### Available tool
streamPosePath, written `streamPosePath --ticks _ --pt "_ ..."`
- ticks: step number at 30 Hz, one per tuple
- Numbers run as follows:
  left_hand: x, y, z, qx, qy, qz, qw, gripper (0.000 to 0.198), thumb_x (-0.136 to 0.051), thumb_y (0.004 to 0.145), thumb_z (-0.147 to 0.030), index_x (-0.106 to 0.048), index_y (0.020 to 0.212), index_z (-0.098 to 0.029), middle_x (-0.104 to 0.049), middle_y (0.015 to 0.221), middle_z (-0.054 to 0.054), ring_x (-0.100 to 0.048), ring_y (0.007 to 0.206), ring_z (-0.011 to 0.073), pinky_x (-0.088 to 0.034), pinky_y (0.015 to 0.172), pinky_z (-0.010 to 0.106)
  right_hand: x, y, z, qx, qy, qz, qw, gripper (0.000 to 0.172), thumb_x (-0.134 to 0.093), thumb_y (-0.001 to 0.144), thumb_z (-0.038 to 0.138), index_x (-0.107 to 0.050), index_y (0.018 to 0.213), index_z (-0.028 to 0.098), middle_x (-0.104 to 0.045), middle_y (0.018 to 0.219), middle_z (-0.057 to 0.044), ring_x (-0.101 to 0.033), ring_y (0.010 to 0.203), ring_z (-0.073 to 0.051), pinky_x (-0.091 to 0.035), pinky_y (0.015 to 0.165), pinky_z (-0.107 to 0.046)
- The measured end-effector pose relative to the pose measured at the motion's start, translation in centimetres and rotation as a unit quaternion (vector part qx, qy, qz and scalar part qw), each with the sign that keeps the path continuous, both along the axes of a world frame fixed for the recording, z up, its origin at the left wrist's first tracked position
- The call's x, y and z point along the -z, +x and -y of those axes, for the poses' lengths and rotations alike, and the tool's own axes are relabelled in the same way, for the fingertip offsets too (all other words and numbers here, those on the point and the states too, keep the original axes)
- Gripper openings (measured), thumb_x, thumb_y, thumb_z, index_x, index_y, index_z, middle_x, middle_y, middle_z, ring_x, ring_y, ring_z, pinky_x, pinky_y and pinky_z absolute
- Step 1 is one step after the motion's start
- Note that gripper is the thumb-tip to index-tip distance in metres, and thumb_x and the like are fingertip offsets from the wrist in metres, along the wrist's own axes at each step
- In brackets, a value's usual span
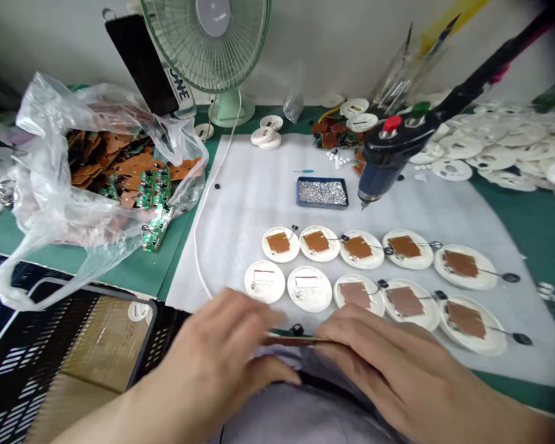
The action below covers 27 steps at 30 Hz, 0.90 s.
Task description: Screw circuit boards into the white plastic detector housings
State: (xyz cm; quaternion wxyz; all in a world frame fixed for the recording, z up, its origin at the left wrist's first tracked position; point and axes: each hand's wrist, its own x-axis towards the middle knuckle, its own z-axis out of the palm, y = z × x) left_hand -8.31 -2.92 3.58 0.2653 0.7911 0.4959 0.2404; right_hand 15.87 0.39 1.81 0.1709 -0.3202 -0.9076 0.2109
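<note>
Low at the front edge of the table, a thin circuit board (292, 340) is seen nearly edge-on between my two hands. My right hand (388, 364) is closed on its right end, thumb below and fingers above. My left hand (226, 351), a little blurred, pinches around the left end. A small black part (296, 329) shows just behind the board. Beyond my hands lie two rows of round white plastic covers. Several carry brown boards (406, 301) with wires ending in black parts, while a left front cover (264, 282) and its neighbour (309, 288) show bare insides.
An electric screwdriver (388, 154) hangs at the right above a blue tray (322, 192) of small screws. Bagged circuit boards (120, 160) sit at left, below a fan (208, 37). White covers (494, 145) pile up at far right. A black crate (150, 327) stands lower left.
</note>
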Motion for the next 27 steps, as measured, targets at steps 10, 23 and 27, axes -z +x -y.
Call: streamPosePath --ticks 10,23,27 --pt "2.6 2.1 -1.2 0.222 -0.305 0.215 0.901 0.021 -0.055 0.098 -0.034 -0.069 0.097 -0.018 -0.071 0.069 0.003 -0.066 0.06 0.0121 -0.048 0.057 0.019 0.0 3.9 -0.2 0.014 -0.41 -0.069 0.909 0.025 -0.045 0.097 0.041 -0.065 0.106 0.028 -0.065 0.08 0.003 -0.062 0.073 -0.003 -0.05 0.067 -0.01" --pt "3.6 1.8 -1.8 0.03 -0.384 0.193 0.902 0.043 -0.047 0.099 -0.046 -0.055 0.068 -0.017 -0.05 0.051 -0.004 -0.045 0.043 0.0062 -0.031 0.041 0.017 1.9 2.2 -1.3 0.015 0.088 0.072 0.993 0.032 -0.026 0.103 0.033 -0.055 0.11 0.021 -0.063 0.109 -0.002 -0.063 0.088 -0.009 -0.047 0.063 -0.023" --pt "2.7 1.3 -2.9 0.069 -0.081 0.069 0.992 0.046 -0.047 0.1 -0.042 -0.055 0.063 -0.017 -0.063 0.066 0.002 -0.054 0.062 0.0114 -0.042 0.057 0.022 3.4 2.2 -3.4 0.08 0.068 0.128 0.986 0.032 -0.043 0.099 0.043 -0.055 0.116 0.02 -0.055 0.118 -0.002 -0.057 0.074 -0.003 -0.039 0.051 -0.02"
